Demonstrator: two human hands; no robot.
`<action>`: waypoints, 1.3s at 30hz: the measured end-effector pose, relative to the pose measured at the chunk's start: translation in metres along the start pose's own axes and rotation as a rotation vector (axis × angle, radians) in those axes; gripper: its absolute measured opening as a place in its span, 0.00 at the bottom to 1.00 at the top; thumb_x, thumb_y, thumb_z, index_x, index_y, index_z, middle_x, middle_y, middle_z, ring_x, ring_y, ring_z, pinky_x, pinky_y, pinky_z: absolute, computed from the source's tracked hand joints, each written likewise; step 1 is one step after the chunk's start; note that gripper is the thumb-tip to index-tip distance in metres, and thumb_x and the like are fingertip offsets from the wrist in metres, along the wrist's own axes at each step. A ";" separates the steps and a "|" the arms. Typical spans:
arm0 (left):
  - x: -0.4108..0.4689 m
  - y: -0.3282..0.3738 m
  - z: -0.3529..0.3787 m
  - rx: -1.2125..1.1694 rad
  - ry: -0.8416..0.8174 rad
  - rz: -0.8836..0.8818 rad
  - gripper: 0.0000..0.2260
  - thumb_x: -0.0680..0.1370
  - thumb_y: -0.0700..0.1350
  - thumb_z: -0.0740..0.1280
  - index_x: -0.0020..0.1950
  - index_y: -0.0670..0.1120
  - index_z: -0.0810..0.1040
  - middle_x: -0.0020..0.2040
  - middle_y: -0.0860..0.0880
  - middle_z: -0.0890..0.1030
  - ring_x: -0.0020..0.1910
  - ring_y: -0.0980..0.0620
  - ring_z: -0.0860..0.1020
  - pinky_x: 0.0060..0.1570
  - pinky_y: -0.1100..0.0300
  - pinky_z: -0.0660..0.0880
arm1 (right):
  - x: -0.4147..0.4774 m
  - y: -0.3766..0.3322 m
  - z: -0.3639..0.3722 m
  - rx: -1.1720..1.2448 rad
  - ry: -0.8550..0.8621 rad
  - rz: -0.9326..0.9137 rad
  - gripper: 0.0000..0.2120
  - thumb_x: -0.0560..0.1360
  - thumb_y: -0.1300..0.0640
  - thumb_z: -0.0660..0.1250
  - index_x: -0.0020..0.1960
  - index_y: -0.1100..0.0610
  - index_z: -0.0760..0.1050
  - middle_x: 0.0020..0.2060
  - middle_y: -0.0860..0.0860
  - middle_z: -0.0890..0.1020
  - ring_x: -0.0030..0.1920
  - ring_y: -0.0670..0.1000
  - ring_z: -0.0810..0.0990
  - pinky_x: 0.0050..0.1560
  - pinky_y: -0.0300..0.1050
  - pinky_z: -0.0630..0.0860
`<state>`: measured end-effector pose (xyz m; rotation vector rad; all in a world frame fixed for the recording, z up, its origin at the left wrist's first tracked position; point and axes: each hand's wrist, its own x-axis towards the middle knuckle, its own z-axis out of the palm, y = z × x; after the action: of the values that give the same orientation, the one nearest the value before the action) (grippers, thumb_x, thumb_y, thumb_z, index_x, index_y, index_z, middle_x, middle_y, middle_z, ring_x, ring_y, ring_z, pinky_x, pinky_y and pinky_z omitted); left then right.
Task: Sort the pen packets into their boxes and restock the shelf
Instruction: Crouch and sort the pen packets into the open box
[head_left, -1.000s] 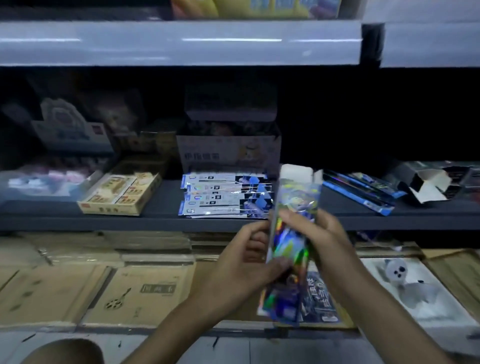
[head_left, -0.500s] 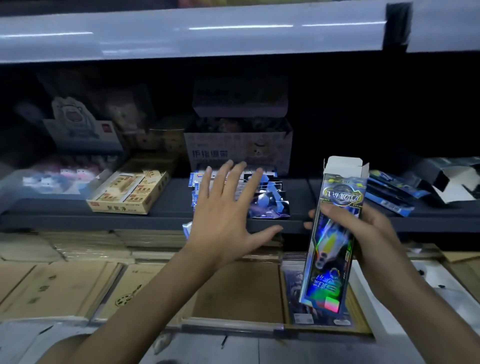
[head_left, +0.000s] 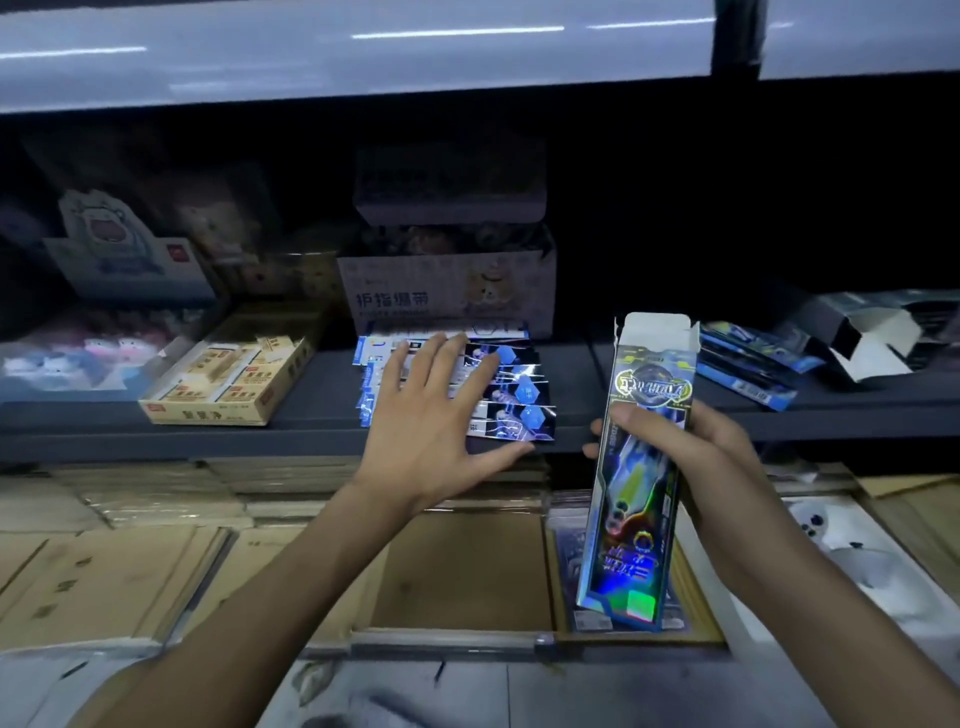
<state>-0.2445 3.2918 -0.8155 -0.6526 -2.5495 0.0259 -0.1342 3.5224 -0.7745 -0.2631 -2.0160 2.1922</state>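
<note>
Left hand (head_left: 431, 431), fingers wide, over the pen packets (head_left: 522, 397); right hand (head_left: 714, 457) grips the open holographic box (head_left: 641, 467).
We advise squaring the fanned packets together on the shelf (head_left: 311, 410) before lifting them.

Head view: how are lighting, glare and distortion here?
Head view: dim, the back of the shelf nearly black. Head view: glare streaks on the upper shelf, holographic shine on the box in the right hand. Head view: wide-angle bowing at the edges, packets by the left hand sharp enough.
</note>
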 end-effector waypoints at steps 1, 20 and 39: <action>0.000 0.000 0.000 0.007 0.004 0.000 0.43 0.74 0.79 0.52 0.80 0.53 0.66 0.78 0.42 0.67 0.79 0.41 0.63 0.77 0.36 0.54 | 0.001 0.001 0.001 -0.002 0.002 0.006 0.10 0.74 0.54 0.75 0.55 0.54 0.83 0.50 0.55 0.89 0.52 0.61 0.88 0.65 0.66 0.78; -0.010 -0.013 0.004 0.090 0.269 0.285 0.23 0.74 0.54 0.64 0.66 0.46 0.79 0.63 0.42 0.79 0.60 0.40 0.77 0.60 0.44 0.69 | -0.004 0.011 0.009 -0.025 -0.013 0.034 0.11 0.74 0.54 0.76 0.55 0.54 0.83 0.50 0.56 0.88 0.53 0.62 0.87 0.66 0.67 0.77; 0.009 -0.026 0.000 0.058 0.647 0.303 0.12 0.83 0.35 0.58 0.53 0.41 0.82 0.43 0.45 0.83 0.40 0.42 0.81 0.43 0.51 0.74 | -0.008 0.016 0.012 -0.020 -0.027 0.067 0.09 0.75 0.54 0.75 0.55 0.53 0.84 0.50 0.56 0.88 0.53 0.63 0.87 0.64 0.62 0.80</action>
<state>-0.2629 3.2733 -0.8077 -0.8555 -1.8132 -0.0068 -0.1294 3.5071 -0.7896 -0.3094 -2.0732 2.2276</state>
